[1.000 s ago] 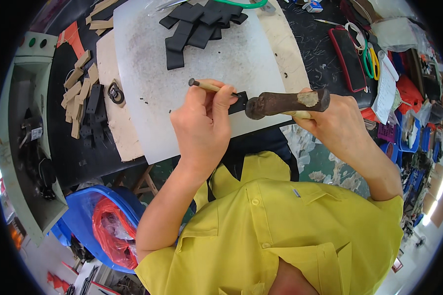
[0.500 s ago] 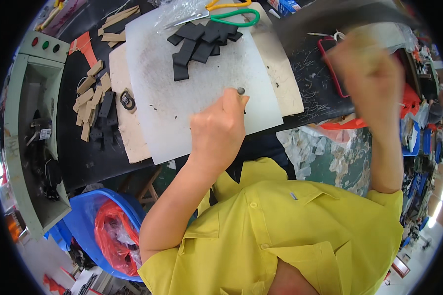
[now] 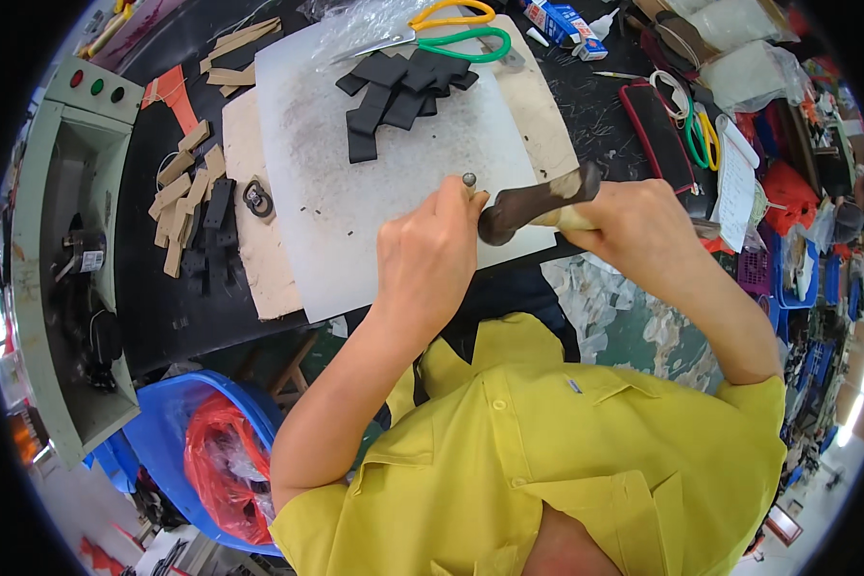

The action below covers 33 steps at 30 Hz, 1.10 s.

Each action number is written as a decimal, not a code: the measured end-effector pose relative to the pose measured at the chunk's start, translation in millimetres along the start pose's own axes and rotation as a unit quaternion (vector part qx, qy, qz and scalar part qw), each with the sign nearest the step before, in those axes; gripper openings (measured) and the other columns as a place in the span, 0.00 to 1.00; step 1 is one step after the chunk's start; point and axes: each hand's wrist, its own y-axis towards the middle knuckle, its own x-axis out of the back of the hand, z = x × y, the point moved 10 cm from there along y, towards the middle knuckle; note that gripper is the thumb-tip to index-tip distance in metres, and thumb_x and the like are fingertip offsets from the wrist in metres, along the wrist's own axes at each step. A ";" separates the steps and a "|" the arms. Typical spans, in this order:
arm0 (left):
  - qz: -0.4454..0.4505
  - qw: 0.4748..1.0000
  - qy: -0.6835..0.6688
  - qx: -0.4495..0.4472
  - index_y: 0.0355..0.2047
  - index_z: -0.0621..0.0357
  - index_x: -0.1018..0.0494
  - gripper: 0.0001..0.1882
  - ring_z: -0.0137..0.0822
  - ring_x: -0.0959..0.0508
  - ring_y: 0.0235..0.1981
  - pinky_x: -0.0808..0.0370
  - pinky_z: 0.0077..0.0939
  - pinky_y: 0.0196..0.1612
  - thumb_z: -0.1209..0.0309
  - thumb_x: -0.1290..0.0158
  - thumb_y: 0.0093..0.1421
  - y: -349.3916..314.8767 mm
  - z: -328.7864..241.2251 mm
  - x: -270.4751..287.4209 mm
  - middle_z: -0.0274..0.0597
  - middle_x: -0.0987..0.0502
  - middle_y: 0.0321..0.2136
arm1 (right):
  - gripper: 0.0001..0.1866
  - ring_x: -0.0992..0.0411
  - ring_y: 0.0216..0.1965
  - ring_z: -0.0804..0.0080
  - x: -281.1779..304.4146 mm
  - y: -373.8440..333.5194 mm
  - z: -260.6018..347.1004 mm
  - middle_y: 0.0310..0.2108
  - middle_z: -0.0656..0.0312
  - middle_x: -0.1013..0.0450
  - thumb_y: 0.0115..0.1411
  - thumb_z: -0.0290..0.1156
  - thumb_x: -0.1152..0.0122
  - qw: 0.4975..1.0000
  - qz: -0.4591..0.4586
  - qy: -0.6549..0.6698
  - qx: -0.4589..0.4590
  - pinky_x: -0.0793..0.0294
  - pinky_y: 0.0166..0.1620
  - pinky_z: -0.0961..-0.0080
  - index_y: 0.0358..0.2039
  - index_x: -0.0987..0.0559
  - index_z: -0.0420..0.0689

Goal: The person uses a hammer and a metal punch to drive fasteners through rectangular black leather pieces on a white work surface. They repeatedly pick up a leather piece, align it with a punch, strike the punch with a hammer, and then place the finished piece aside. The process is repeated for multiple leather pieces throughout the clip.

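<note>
My left hand (image 3: 426, 252) is closed around an upright metal punch (image 3: 469, 180); its round top shows above the thumb, while the hand hides its lower end and whatever lies under it. A hammer (image 3: 520, 209) is gripped by its pale handle in my right hand (image 3: 640, 223). The dark hammer head hangs just right of the punch, apart from its top. Both hands are over the near edge of a white cutting board (image 3: 322, 259). Farther back on this board lies a pile of flat black pieces (image 3: 391, 99).
Green-and-yellow scissors (image 3: 461, 43) lie behind the black pile. Left are tan strips (image 3: 170, 197), black strips (image 3: 219, 204) and a small black ring-shaped item (image 3: 257, 198). On the right lie a red-edged phone (image 3: 655, 134) and papers (image 3: 736, 182). A blue tub (image 3: 149, 422) stands below left.
My right hand has swung down and left with the hammer, from a blurred raised position to beside the punch. My left hand stays nearly in place, holding the punch.
</note>
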 end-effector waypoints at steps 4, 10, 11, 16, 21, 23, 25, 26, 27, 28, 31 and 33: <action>0.021 0.999 0.006 0.034 0.35 0.60 0.31 0.04 0.41 0.21 0.19 0.29 0.31 0.20 0.76 0.46 0.63 -2.4 7.4 -3.1 0.42 0.22 0.21 | 0.16 0.25 0.23 0.58 -18.5 5.1 4.6 0.19 0.61 0.29 0.53 0.32 0.33 1.000 0.002 0.012 0.007 0.29 0.22 0.64 0.34 0.32 0.47; 0.028 0.944 -0.239 0.225 0.39 0.65 0.34 0.08 0.37 0.15 0.32 0.17 0.27 0.36 0.71 0.53 0.71 -9.1 52.4 2.1 0.49 0.18 0.27 | 0.15 0.26 0.21 0.60 -22.4 7.4 4.1 0.19 0.61 0.31 0.52 0.31 0.33 0.999 0.031 0.002 0.009 0.30 0.20 0.64 0.35 0.32 0.47; 0.003 0.929 -0.284 0.239 0.40 0.65 0.34 0.06 0.37 0.15 0.31 0.18 0.27 0.34 0.73 0.53 0.70 -10.5 58.3 11.3 0.48 0.18 0.28 | 0.15 0.26 0.21 0.60 -22.2 7.7 4.3 0.19 0.61 0.31 0.52 0.31 0.34 0.999 0.034 -0.002 0.010 0.30 0.20 0.64 0.35 0.31 0.47; -0.041 0.832 -0.466 0.297 0.40 0.69 0.29 0.07 0.35 0.18 0.30 0.22 0.27 0.32 0.80 0.55 0.63 -23.2 85.7 43.5 0.45 0.17 0.32 | 0.13 0.26 0.22 0.60 -20.9 10.0 3.4 0.18 0.62 0.32 0.53 0.31 0.36 0.999 0.034 -0.010 0.013 0.31 0.19 0.64 0.35 0.31 0.47; 0.078 0.980 -0.181 0.039 0.32 0.61 0.19 0.07 0.32 0.27 0.31 0.29 0.26 0.33 0.81 0.43 0.52 -13.8 50.3 39.0 0.42 0.18 0.38 | 0.11 0.26 0.21 0.60 -18.1 13.7 4.8 0.18 0.61 0.32 0.54 0.30 0.37 0.999 0.022 0.008 0.022 0.31 0.19 0.65 0.34 0.31 0.46; 0.110 0.990 -0.089 -0.025 0.33 0.58 0.19 0.10 0.34 0.27 0.31 0.28 0.26 0.32 0.80 0.37 0.49 -15.1 35.5 30.2 0.39 0.18 0.38 | 0.12 0.26 0.22 0.59 -18.5 13.3 3.0 0.19 0.61 0.32 0.52 0.29 0.35 0.999 0.033 0.011 0.010 0.31 0.21 0.65 0.34 0.30 0.47; 0.101 0.990 -0.080 -0.051 0.32 0.57 0.18 0.13 0.36 0.27 0.30 0.28 0.26 0.31 0.80 0.32 0.43 -17.7 37.9 24.7 0.38 0.18 0.38 | 0.14 0.26 0.24 0.59 -22.0 11.6 -1.1 0.22 0.61 0.31 0.49 0.28 0.32 0.998 0.059 0.010 -0.014 0.29 0.26 0.64 0.35 0.27 0.48; 0.103 0.990 -0.077 -0.062 0.32 0.57 0.18 0.13 0.36 0.27 0.30 0.28 0.27 0.31 0.80 0.32 0.44 -17.5 38.7 24.0 0.38 0.18 0.38 | 0.14 0.26 0.24 0.59 -22.1 11.3 -1.3 0.21 0.61 0.31 0.49 0.28 0.32 0.998 0.060 0.011 -0.014 0.29 0.26 0.64 0.35 0.27 0.48; 0.106 0.989 -0.073 -0.073 0.32 0.57 0.18 0.13 0.36 0.26 0.30 0.28 0.27 0.31 0.80 0.32 0.44 -17.1 38.0 23.4 0.38 0.18 0.38 | 0.14 0.26 0.24 0.59 -22.4 11.0 -1.6 0.21 0.61 0.31 0.49 0.28 0.32 0.998 0.061 0.012 -0.014 0.29 0.26 0.64 0.35 0.27 0.48; 0.108 0.989 -0.075 -0.071 0.31 0.57 0.18 0.13 0.36 0.26 0.30 0.28 0.27 0.31 0.80 0.32 0.44 -16.7 38.5 22.9 0.38 0.18 0.38 | 0.14 0.26 0.24 0.59 -23.0 11.4 -1.6 0.21 0.61 0.31 0.49 0.28 0.32 0.998 0.062 0.013 -0.013 0.29 0.26 0.64 0.35 0.27 0.48; 0.117 0.988 -0.082 -0.062 0.30 0.57 0.19 0.12 0.36 0.25 0.30 0.28 0.27 0.31 0.80 0.32 0.43 -13.3 39.8 21.6 0.38 0.18 0.37 | 0.10 0.27 0.21 0.59 -16.4 13.5 4.8 0.17 0.60 0.32 0.54 0.29 0.38 0.999 0.018 0.015 0.025 0.32 0.18 0.65 0.33 0.31 0.45; 0.128 0.986 -0.090 -0.052 0.29 0.57 0.20 0.12 0.36 0.25 0.30 0.27 0.27 0.31 0.81 0.32 0.42 -9.4 41.9 19.1 0.38 0.18 0.36 | 0.10 0.27 0.20 0.59 -16.6 12.8 3.9 0.16 0.60 0.32 0.54 0.29 0.38 0.999 0.019 0.017 0.019 0.33 0.18 0.64 0.33 0.31 0.45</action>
